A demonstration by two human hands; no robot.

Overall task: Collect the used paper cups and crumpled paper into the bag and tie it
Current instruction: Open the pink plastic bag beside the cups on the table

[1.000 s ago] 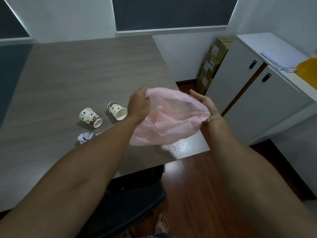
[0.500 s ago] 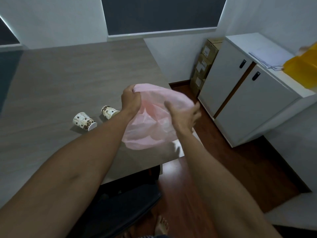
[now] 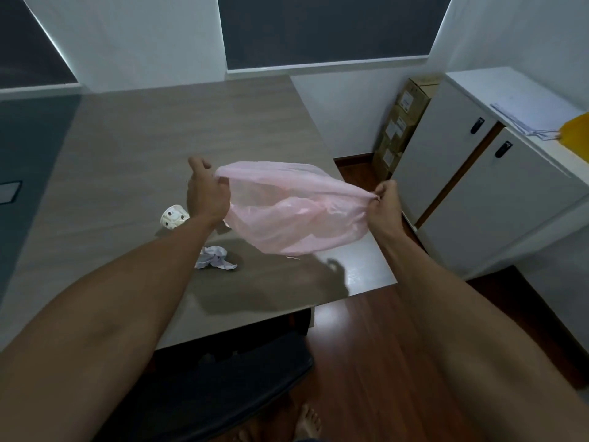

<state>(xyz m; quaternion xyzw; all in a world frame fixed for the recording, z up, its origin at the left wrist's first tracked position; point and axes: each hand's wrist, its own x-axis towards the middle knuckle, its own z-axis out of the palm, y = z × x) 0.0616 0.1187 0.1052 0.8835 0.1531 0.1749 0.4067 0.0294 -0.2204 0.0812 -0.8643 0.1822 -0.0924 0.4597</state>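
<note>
Both hands, left hand [image 3: 205, 194] and right hand [image 3: 387, 204], pinch the pink bag [image 3: 296, 212] stretched mid-frame above the desk [image 3: 143, 138]; thin film may slip or tear, with cup [image 3: 173, 217] and crumpled paper [image 3: 215, 258] lower left uncollected.

A grey wood-grain desk [image 3: 134, 148] fills the middle of the view. Beyond its far edge stand white walls with two dark window panels [image 3: 325, 27]. To the right of the desk, against the wall, cardboard boxes [image 3: 401, 122] are stacked on the reddish wooden floor [image 3: 366, 362]. Just right of the boxes is a white cabinet [image 3: 478, 199] with two black door handles; its top carries a sheaf of papers [image 3: 522, 118] and something yellow [image 3: 577, 135] at the frame's edge. A dark chair seat [image 3: 207, 387] sits below the desk's near edge.
</note>
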